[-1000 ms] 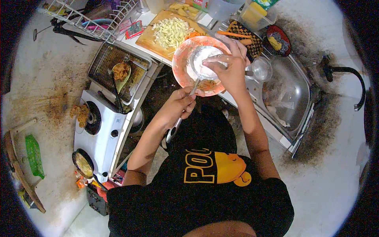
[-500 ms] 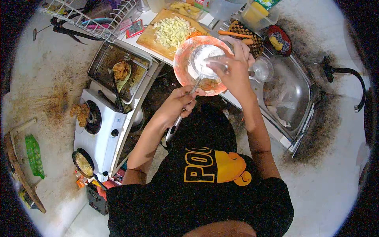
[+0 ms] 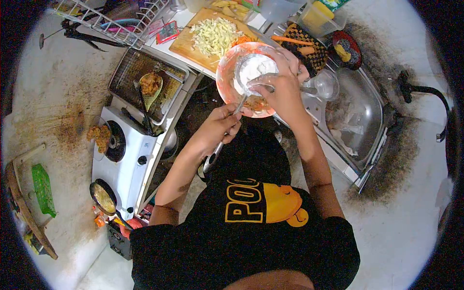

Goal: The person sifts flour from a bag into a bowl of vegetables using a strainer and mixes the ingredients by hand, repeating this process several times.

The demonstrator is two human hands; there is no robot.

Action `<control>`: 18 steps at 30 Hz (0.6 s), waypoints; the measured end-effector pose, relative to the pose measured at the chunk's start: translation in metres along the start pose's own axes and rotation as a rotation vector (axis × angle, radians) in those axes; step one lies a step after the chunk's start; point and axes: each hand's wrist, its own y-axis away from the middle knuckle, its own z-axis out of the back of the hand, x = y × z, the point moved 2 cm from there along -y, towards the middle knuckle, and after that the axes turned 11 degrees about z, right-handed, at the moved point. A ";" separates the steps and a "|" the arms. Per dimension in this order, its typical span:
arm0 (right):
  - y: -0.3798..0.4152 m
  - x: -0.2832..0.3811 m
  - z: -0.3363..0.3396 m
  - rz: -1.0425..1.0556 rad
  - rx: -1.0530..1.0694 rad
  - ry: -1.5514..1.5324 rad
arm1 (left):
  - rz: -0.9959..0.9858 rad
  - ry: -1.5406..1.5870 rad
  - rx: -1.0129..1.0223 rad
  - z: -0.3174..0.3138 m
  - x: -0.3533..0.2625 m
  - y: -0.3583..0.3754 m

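Observation:
A pink-and-white bowl [image 3: 225,79] is in front of me, over the counter's edge. Inside its opening is a round, see-through-rimmed vessel or sieve with white powder [image 3: 258,66]. My left hand [image 3: 223,126] is closed around a metal handle [image 3: 241,103] that reaches up to this vessel; its fingertips are close to the bowl's lower rim. My right hand [image 3: 282,89] bends over the right side of the bowl, with thumb and fingers pinched at the vessel's lower right rim. Some brownish mixture shows low in the bowl.
Shredded cabbage [image 3: 215,36] lies on a cutting board [image 3: 181,46]. A clear cup [image 3: 326,85] stands by the sink [image 3: 360,116]. Left are a stove [image 3: 128,166], a pan [image 3: 103,197] and a tray [image 3: 126,65] with fried food on a strainer. Carrots [image 3: 285,39] lie behind the bowl.
The view has shifted slightly. The right hand's fingers have moved from over the powder toward the vessel's lower rim, and the bowl appears a little further right.

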 end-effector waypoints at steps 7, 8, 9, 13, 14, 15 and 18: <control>-0.004 0.006 -0.010 0.098 -0.013 0.282 | 0.022 0.040 -0.041 0.002 0.002 -0.003; -0.005 0.001 -0.009 0.079 -0.063 0.240 | 0.024 0.064 -0.022 0.003 0.001 -0.003; -0.006 -0.002 -0.007 0.059 -0.113 0.199 | 0.025 0.064 -0.022 0.005 0.002 -0.003; -0.012 -0.006 0.022 0.026 -0.262 0.213 | 0.027 0.071 0.005 0.007 0.002 -0.003; -0.011 -0.006 0.035 0.007 -0.352 0.217 | 0.030 0.079 -0.001 0.007 0.001 -0.004; -0.007 -0.007 0.049 -0.012 -0.443 0.222 | 0.032 0.073 0.005 0.006 0.000 -0.002; 0.027 -0.028 0.095 -0.162 -0.670 0.238 | 0.026 0.092 -0.006 0.004 -0.004 0.001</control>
